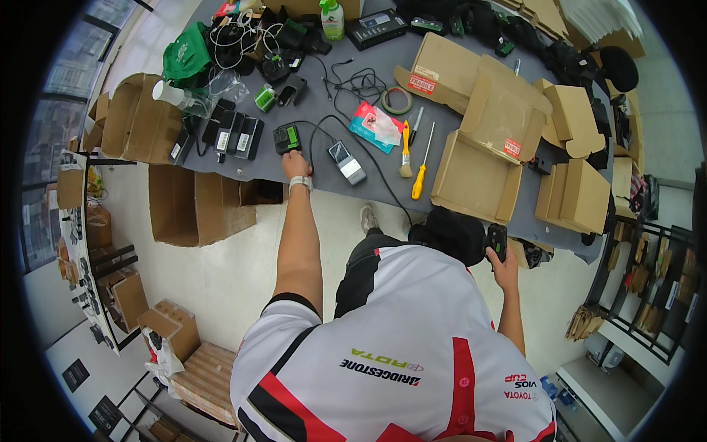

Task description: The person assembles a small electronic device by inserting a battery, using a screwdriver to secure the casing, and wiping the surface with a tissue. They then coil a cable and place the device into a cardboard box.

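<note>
One black-and-green battery charger block [287,138] sits near the front edge of the long grey table [383,66], its black cable looping back toward a grey rectangular power adapter [347,162] just beside it. Three black battery packs [234,136] lie in a row to its left. Further right lie two tools side by side, a yellow-handled paintbrush [405,151] and a yellow-handled screwdriver [422,172], then several open brown cardboard boxes [476,177] that crowd the table's right half. The left hand [296,163] reaches forward, fingers curled down and touching the near edge of the charger block. The right hand [504,259] is clenched around a small black device with a green mark [496,241], held off the table near a black rounded bag [451,232]
</note>
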Tool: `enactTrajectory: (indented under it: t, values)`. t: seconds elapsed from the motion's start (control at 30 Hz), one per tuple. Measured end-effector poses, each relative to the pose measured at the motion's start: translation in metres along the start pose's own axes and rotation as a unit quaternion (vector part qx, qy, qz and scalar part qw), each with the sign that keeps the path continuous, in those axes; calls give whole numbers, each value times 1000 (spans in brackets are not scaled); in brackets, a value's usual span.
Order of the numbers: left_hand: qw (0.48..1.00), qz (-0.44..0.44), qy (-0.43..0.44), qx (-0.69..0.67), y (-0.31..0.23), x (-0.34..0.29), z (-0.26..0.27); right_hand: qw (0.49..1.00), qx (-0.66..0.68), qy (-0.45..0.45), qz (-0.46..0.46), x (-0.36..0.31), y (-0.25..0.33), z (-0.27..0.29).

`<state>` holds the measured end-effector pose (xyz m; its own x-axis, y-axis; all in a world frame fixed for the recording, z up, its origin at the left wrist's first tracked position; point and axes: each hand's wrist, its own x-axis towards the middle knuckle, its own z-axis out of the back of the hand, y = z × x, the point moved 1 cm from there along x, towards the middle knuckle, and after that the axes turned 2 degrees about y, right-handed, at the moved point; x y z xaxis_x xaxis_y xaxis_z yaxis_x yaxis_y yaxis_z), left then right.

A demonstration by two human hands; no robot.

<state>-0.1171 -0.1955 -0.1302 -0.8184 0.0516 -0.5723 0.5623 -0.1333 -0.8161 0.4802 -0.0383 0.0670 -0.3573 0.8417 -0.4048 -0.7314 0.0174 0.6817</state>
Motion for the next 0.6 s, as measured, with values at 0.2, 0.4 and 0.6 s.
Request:
enactTrajectory:
  t: [0.2, 0.4, 0.6]
  values:
    - [998, -7, 19, -56, 3, -7, 6, 1000, 10, -15, 12, -9, 8, -1]
    - [998, -30, 48, -31, 10, -17, 9, 999, -3, -24, 32, -15, -10, -5]
    - [995, 19, 98, -29, 30, -1, 28, 1000, 3, -4, 3, -15, 6, -3]
